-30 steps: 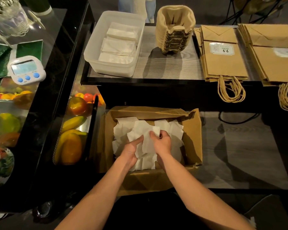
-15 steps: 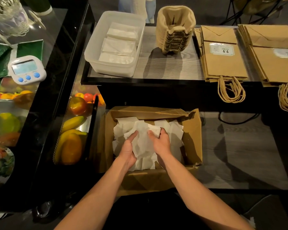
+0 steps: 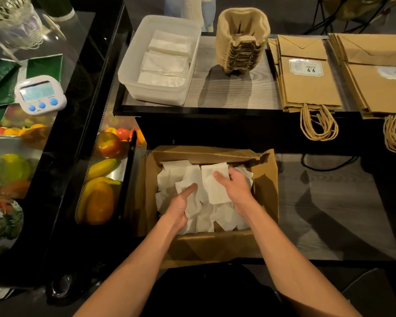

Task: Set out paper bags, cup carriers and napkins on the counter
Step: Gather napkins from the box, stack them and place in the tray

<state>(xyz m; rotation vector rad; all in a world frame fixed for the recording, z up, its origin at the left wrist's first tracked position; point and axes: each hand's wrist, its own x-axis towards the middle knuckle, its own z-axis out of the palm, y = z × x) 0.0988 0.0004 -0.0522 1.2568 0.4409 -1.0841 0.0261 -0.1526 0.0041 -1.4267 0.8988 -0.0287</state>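
Loose white paper napkins (image 3: 199, 179) fill the open brown cardboard box (image 3: 265, 179) below the grey surface's (image 3: 226, 92) near edge. We see both hands grasping them: the right hand (image 3: 236, 186) is curled over the top sheet and the left hand (image 3: 181, 202) pinches with its thumb on top. The clear plastic tub (image 3: 133, 65) lies ahead and to the left, nearer the left hand.

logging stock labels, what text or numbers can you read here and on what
"6.9", seen upside down, on the label of the left bags; its small print is blurred.
Second label, on the right bags: too blurred to read.
Timer display: too blurred to read.
Green cards: print too small to read.
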